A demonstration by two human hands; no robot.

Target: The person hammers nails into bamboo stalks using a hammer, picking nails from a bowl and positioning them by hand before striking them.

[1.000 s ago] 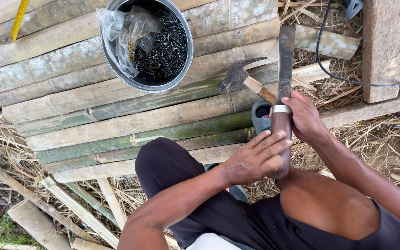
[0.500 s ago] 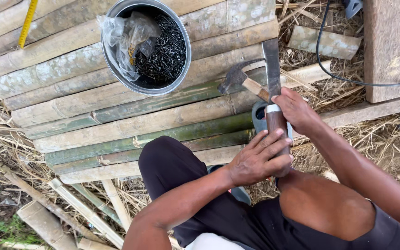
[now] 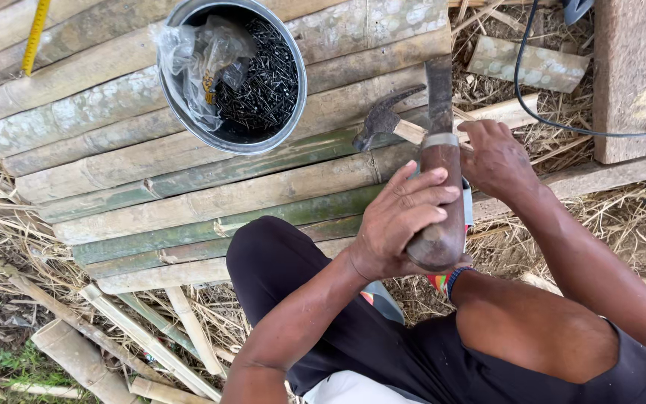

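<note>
Gripping the knife handle, blade pointing far, the left hand steadies it while the right hand closes on the hammer shaft beside the bucket.

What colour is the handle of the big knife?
Dark reddish-brown wood with a silver metal band, on the knife handle; head view.

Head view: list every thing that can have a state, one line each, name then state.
Left hand: fingers wrapped around the knife handle.
Right hand: fingers on the hammer handle, beside the knife.
Knife: held, blade pointing away over the bamboo.
Hammer: head lying on the bamboo poles.
Bucket: upright, open, holding dark nails and a crumpled plastic bag.
Bamboo poles: lying side by side.
Cable: loose across the straw.
</note>
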